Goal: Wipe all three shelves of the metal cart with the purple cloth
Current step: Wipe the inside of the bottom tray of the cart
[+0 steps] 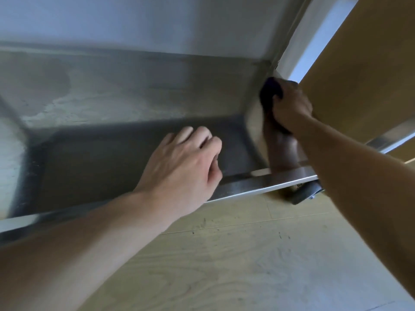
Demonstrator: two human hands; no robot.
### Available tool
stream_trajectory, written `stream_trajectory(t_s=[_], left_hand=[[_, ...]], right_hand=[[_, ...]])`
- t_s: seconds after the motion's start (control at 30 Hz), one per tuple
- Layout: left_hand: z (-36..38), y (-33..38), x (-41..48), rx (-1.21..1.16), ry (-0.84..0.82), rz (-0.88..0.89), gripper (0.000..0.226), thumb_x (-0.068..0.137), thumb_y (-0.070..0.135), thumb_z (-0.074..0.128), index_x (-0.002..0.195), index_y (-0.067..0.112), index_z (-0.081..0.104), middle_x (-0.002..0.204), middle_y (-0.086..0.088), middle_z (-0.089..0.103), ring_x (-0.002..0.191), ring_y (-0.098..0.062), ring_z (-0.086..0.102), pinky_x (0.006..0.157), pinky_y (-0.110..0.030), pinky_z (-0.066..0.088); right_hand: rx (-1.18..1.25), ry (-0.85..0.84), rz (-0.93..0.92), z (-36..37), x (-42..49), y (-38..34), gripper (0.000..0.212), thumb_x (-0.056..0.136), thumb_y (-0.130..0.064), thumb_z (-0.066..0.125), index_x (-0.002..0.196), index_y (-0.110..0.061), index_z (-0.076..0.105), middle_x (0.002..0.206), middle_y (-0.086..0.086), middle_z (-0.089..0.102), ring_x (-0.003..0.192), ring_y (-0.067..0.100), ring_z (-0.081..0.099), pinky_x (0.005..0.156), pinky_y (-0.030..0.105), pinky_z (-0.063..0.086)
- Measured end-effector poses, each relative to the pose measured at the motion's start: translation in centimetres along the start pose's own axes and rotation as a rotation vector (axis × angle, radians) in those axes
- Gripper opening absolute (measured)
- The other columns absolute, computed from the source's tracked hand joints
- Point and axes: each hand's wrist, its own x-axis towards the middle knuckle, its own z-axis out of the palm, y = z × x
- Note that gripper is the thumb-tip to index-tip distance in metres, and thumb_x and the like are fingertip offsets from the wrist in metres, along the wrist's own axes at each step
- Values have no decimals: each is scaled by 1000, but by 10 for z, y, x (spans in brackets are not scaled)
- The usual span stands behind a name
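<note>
The right hand (pixel 289 104) has its fingers curled round the purple cloth (pixel 270 89), pressing it into the far right corner of the metal cart's shelf (pixel 112 104), beside the corner post (pixel 292 48). The left hand (pixel 182 162) hovers over the shelf, fingers loosely curled, holding nothing. A grey caster (pixel 303 194) stands on the wooden floor (pixel 224 254).

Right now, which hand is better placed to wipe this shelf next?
The right. The right hand grips the purple cloth at the right end of the metal shelf, while the left hand holds nothing, its fingers loosely curled by the front rim.
</note>
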Motion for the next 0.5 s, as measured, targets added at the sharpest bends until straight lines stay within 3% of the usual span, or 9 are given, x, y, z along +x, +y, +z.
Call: stream_trajectory(t_s=[0.1,0.2,0.3,0.4,0.5], left_hand=[[10,0,0,2,5,15,40,92,29,42,130,20,52,144,1,46,135,-21,39,111,-38,32],[13,2,1,-2,-43,47,46,92,27,37,135,20,53,146,0,47,137,-20,40,113,-37,32],[11,2,2,10,-70,47,51,89,29,29,132,21,56,142,1,52,133,-19,45,110,-37,37],[7,1,3,26,-71,52,49,90,29,29,130,24,58,141,3,53,131,-18,47,108,-36,40],[7,0,2,22,-68,50,48,91,29,33,132,25,56,144,4,51,134,-17,45,110,-35,37]], right_hand=[[-23,27,105,-3,5,7,49,93,-21,41,140,-36,41,146,4,42,126,39,46,104,46,35],[-13,40,144,4,12,-28,50,87,-19,42,136,-33,46,142,7,44,128,37,44,106,45,33],[55,-5,-86,20,10,-81,44,89,-25,45,132,-36,49,142,7,46,128,34,46,100,40,37],[109,-39,-363,34,5,-125,49,93,-28,46,141,-34,44,145,1,47,126,30,47,101,35,37],[173,-58,-485,38,6,-123,50,94,-27,47,143,-32,43,145,0,47,126,28,49,101,36,40]])
